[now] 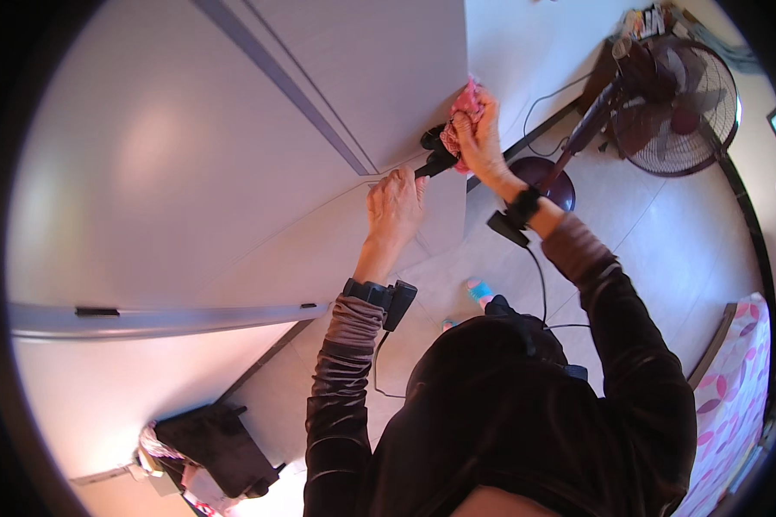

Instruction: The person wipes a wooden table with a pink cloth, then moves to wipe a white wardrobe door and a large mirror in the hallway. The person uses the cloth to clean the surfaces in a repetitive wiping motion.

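Note:
A black lever handle [437,163] sticks out from a pale door [168,161]. My left hand [394,201] grips the lever's near end, fingers curled over it. Bunched in my right hand [482,139] is a pink patterned cloth [467,103], pressed around the other end of the handle where it meets the door. The cloth and fingers hide part of the handle's base. On each wrist I wear a black strap with a small black device and a cable.
A dark red pedestal fan [679,106] stands at the right, by the wall. A bed or mattress with a pink-patterned cover [727,381] lies at lower right. A dark piece of furniture [216,446] holding cloths stands at lower left. The floor is tiled [646,226].

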### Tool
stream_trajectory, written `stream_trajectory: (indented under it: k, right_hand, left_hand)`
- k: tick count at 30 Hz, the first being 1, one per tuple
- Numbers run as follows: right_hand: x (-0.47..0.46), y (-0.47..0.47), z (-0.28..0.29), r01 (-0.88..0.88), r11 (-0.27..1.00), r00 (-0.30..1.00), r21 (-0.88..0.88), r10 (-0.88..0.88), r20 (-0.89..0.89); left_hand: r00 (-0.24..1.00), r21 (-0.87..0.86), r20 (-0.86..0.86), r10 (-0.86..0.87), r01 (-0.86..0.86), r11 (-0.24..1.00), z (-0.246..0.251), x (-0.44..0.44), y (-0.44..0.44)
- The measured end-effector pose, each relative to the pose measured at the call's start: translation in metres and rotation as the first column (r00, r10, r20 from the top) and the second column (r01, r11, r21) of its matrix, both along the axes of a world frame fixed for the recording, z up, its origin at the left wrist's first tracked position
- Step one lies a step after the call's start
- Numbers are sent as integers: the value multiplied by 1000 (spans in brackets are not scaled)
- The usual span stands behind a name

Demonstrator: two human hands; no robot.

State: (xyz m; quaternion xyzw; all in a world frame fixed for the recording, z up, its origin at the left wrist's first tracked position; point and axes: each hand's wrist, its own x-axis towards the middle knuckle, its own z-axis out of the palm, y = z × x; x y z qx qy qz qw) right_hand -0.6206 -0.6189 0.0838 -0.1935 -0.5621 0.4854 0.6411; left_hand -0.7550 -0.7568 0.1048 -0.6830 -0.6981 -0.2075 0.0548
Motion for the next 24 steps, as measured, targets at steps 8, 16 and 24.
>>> stream_trajectory:
  k: [8,16,24]
  right_hand:
    - [25,11,-88,138,945,680,296,-308,666]
    - [58,-6,-40,141,990,898,-7,-125,422]
    - [61,-9,-104,48,981,651,186,-172,739]
  left_hand:
    - [998,-47,-66,6,-9,999,1,0,14]
    - [994,-86,-108,6,-15,996,-1,1,17]
    - [993,-98,-114,4,-15,995,1,0,16]
